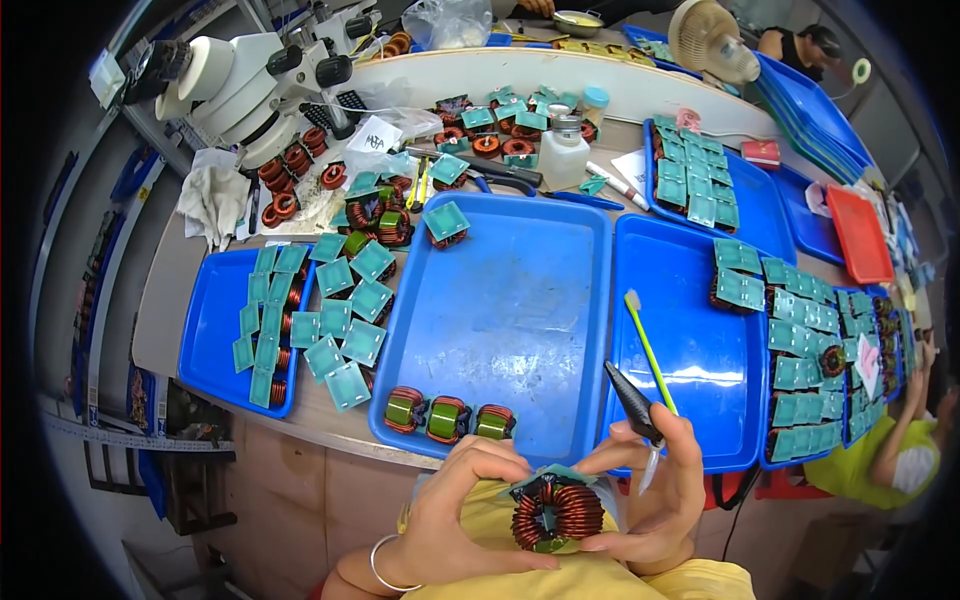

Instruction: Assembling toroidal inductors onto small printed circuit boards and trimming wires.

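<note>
A toroidal coil [565, 515] wound in copper-red wire, with a teal plate on its upper side, is held up in front of my body. My left hand [465, 515], a bracelet at its wrist, is closed on the coil's left side. My right hand [665, 500] steadies its right side with fingertips and thumb. Between the fingers of that hand also sits a black tapered tool [632, 400] with a pale, pointed tip. Just beyond, in the large blue tray [500, 290], three coils with green tops [450, 418] line the near edge, and one teal-plated coil [446, 222] sits in the far-left corner.
A toothbrush [652, 350] lies on the right blue tray [690, 300]. Teal-plated coils crowd the left tray [215, 320], the table beside it and trays farther right. A microscope [235, 85], a clear bottle [564, 155] and a fan [710, 40] stand behind. Other people work nearby.
</note>
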The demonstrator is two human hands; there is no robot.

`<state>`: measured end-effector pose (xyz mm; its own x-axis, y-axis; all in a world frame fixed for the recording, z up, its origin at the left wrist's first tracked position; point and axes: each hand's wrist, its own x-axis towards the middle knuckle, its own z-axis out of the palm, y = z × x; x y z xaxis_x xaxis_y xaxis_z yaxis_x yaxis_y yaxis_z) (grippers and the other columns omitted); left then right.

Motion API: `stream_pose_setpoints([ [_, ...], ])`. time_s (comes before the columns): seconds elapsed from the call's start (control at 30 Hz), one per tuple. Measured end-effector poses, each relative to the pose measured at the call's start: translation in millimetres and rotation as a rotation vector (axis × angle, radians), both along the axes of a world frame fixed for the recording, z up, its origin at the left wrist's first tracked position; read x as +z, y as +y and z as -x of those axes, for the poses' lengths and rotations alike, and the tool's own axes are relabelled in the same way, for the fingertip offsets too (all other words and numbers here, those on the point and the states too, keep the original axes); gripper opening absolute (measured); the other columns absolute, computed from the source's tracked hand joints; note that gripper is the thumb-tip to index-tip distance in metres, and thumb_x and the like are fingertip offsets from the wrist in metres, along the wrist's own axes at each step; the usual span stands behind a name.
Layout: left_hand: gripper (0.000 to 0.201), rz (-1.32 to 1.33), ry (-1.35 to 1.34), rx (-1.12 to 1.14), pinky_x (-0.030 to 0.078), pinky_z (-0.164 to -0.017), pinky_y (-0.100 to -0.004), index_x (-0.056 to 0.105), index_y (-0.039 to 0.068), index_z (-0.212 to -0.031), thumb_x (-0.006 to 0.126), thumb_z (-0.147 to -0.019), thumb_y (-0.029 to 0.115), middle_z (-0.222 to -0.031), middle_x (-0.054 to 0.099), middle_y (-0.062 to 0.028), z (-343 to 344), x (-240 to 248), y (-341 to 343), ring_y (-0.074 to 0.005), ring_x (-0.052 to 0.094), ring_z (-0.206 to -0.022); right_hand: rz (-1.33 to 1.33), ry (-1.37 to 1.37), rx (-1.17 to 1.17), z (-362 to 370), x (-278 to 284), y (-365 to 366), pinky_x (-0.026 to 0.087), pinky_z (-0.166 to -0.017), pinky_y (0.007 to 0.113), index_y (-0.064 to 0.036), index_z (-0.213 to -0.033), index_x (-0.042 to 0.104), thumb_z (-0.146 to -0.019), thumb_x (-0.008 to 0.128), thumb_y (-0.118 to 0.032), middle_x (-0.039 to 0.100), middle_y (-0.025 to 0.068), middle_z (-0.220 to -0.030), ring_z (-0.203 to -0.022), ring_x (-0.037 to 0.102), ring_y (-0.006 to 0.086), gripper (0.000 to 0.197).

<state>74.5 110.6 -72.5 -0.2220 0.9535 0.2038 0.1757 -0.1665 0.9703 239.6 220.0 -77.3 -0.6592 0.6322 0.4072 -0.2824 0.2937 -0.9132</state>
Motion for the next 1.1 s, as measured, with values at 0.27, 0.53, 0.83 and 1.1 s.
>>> stream_pose_setpoints([
  [0.27, 0.060, -0.013, 0.005, 0.014, 0.040, -0.087, -0.0368, 0.054, 0.002, -0.104, 0.084, -0.054, 0.017, -0.101, 0.058, -0.0099, 1, 1, 0, -0.0252, 0.053, -0.098, -0.179, 0.049, -0.056, 1, 0, -2, 0.052, -0.074, 0.037, 0.0010, -0.131, 0.027, -0.052, 0.086, -0.014, 0.041, 0.0151, -0.114, -0.090, 0.060, 0.0279, 0.100],
  [0.53, 0.063, 0.029, -0.026, -0.028, 0.038, -0.091, -0.0379, 0.053, 0.001, -0.107, 0.084, -0.055, 0.016, -0.104, 0.057, -0.0121, 2, -1, 1, -0.0253, 0.051, -0.102, -0.299, -0.030, -0.128, 1, 4, -3, 0.054, -0.067, 0.038, -0.0053, -0.133, 0.025, -0.047, 0.087, -0.019, 0.042, 0.0112, -0.112, -0.088, 0.058, 0.0251, 0.107],
  [0.83, 0.058, -0.011, 0.353, 0.093, 0.031, -0.096, -0.0441, 0.057, 0.016, -0.110, 0.081, -0.058, 0.026, -0.118, 0.044, -0.0066, 0, 4, 4, -0.0279, 0.040, -0.114, -0.145, -0.141, -0.154, 8, -3, 5, 0.049, -0.070, 0.028, 0.0039, -0.130, 0.029, -0.057, 0.083, -0.012, 0.045, 0.0187, -0.113, -0.084, 0.061, 0.0200, 0.093],
  [1.1, 0.049, 0.017, 0.844, 0.037, 0.019, -0.101, -0.0537, 0.064, 0.026, -0.100, 0.078, -0.053, 0.030, -0.115, 0.044, -0.0030, 7, -2, 19, -0.0305, 0.034, -0.117, 0.065, -0.214, -0.134, 19, -21, 13, 0.049, -0.069, 0.027, -0.0005, -0.132, 0.032, -0.060, 0.079, -0.007, 0.046, 0.0167, -0.116, -0.081, 0.059, 0.0166, 0.086],
])
